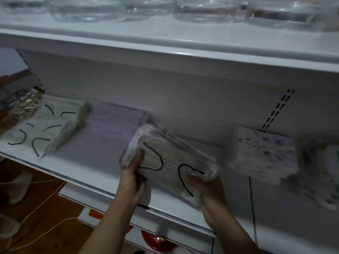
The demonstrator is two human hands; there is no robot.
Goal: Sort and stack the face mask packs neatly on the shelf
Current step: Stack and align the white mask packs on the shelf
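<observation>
Blur on the right: patterned pack (264,156) is readable, but the pile (321,171) past it is cut off by the frame and its print is unclear. Clear bag (20,105) at far left is smeared, contents unclear. Both my hands hold the beige mask pack (172,158), black ear loops up, tilted above the shelf (91,173) near its front lip. Left hand (131,180) grips the left end, thumb on top. Right hand (207,187) grips the lower right corner, fingers hidden underneath. There is bare board between the lilac pack (117,120) and the patterned pack. White packs (45,129) sit just beside the lilac one. Glass bowls (205,10) stand on the upper shelf, tops cropped, contents unclear.
</observation>
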